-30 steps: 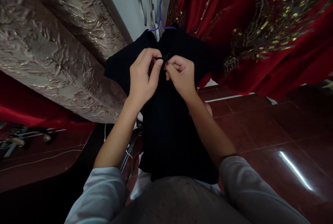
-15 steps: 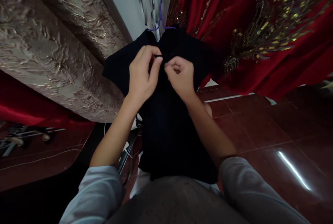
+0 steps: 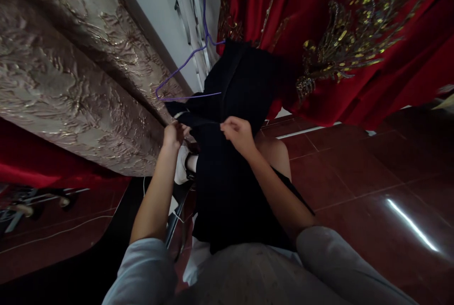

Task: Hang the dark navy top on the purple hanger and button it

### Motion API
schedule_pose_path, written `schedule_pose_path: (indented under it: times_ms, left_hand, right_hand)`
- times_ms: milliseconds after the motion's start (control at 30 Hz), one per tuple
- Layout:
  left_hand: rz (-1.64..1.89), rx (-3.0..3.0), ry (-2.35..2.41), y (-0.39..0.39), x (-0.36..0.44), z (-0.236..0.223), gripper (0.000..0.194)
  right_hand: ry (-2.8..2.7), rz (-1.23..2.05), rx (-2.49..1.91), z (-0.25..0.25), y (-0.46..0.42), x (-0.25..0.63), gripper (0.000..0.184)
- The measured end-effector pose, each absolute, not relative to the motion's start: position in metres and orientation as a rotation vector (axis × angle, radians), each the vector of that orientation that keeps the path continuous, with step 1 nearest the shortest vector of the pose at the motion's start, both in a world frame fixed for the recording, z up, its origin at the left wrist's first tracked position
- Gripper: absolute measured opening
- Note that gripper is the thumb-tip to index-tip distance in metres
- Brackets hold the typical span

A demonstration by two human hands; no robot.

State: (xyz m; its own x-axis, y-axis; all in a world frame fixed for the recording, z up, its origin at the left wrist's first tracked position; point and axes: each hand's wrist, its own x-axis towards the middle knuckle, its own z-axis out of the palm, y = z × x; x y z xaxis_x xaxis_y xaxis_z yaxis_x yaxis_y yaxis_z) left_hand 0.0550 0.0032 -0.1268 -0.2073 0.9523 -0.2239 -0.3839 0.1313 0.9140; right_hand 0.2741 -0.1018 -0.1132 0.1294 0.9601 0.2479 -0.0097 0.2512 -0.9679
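Note:
A dark navy garment [image 3: 227, 177], perhaps a knit top, drapes over my lap and up onto a purple wire hanger [image 3: 184, 63]. The hanger's left arm is bare, while its right arm still goes into the garment's shoulder. My left hand [image 3: 173, 135] is closed on the cloth at the left, near a small pale strip on its edge. Nearer the middle, my right hand [image 3: 238, 134] pinches the garment's edge between thumb and fingers. The cloth is stretched between both hands. Some fingertips of my left hand are hidden.
Embossed beige fabric [image 3: 81, 73] hangs at the left, and a red cloth with gold sequins [image 3: 283, 21] at the right. A white metal frame [image 3: 193, 16] stands behind the hanger. Below lie red floor tiles [image 3: 340, 168] and a thin white cable [image 3: 64, 233].
My left hand has moved left and toward me, pulling the garment's left shoulder off the hanger. My right hand has come slightly nearer. The hanger has tilted and its left arm now shows.

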Motion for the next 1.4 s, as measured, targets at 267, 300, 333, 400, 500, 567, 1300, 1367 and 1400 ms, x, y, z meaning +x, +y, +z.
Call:
schedule_pose_path:
  times_ms: [267,300,333,400,500,567,1300,1367,1400]
  left_hand:
    - [1.137,1.371,0.916,-0.038,0.102,-0.09,0.011]
    - [1.122,1.503,0.846,-0.047,0.109,-0.079,0.013]
    - [1.114,1.628,0.789,-0.056,0.116,-0.069,0.015]
    - [1.133,1.858,0.725,-0.074,0.129,-0.051,0.017]
    - [1.184,2.13,0.697,-0.088,0.136,-0.04,0.019]
    - [1.119,2.15,0.698,-0.086,0.13,-0.046,0.03]
    - [0.459,2.564,1.32,-0.044,-0.029,-0.043,0.036]
    - [0.406,2.618,1.33,-0.037,-0.037,-0.043,0.034]
    - [0.436,2.64,1.344,-0.034,-0.04,-0.044,0.034]
  right_hand:
    - [-0.868,0.678,-1.289,-0.158,-0.161,0.307,0.025]
    - [-0.973,0.62,-1.295,-0.151,-0.16,0.304,0.03]
    - [-1.104,0.592,-1.284,-0.141,-0.157,0.3,0.039]
    - [-1.343,0.658,-1.187,-0.119,-0.148,0.291,0.054]
    - [-1.379,1.042,-0.991,-0.087,-0.135,0.277,0.038]
    - [-1.206,1.346,-0.968,-0.069,-0.129,0.273,0.025]
    - [-1.469,0.604,-1.163,-0.098,0.02,0.328,0.024]
    - [-1.432,0.553,-1.19,-0.098,0.011,0.34,0.032]
    - [-1.431,0.515,-1.199,-0.095,0.004,0.347,0.035]
